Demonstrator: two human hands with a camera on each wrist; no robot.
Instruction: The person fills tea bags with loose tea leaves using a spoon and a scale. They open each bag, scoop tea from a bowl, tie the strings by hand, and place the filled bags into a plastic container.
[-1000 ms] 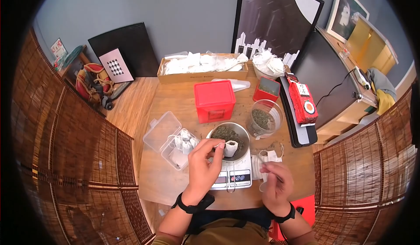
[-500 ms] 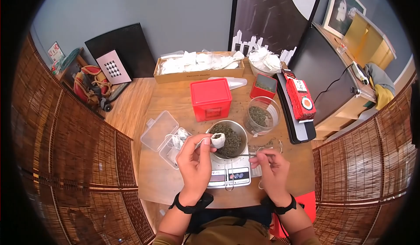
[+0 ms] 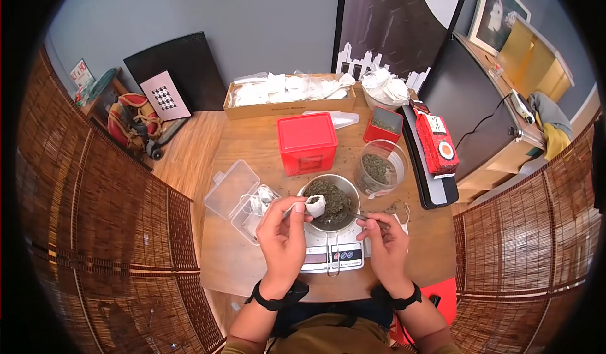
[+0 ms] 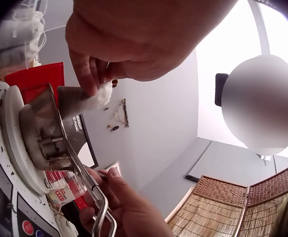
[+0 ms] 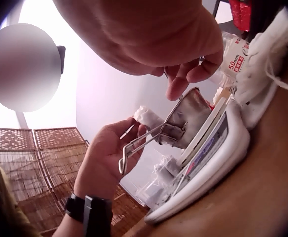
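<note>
My left hand [image 3: 282, 243] pinches a small white cloth tea bag [image 3: 315, 206] by its rim, mouth open, with dark leaves visible inside. The bag hangs over the left side of a metal cup [image 3: 354, 196] with folding wire handles. Loose tea leaves [image 3: 329, 193] fill much of the cup, which stands on a white kitchen scale [image 3: 314, 264]. In my right hand [image 3: 390, 256] is a thin metal spoon [image 3: 360, 216], held between thumb and fingers; its end dips into the leaves at the cup's right side. The right wrist view shows the bag [image 5: 150, 118] tilted beside the cup [image 5: 191, 118].
An open clear plastic box [image 3: 228, 193] with filled tea bags [image 3: 262, 197] lies left of the cup. Behind stands a red canister [image 3: 307, 140]. A clear tub [image 3: 396, 169] of leaves, a small red tin [image 3: 380, 134] and a red packet [image 3: 434, 142] are at right.
My left hand has drawn the tea bag left and tipped it over the cup. The right hand has brought the spoon up and in, from beside the scale into the leaves.
</note>
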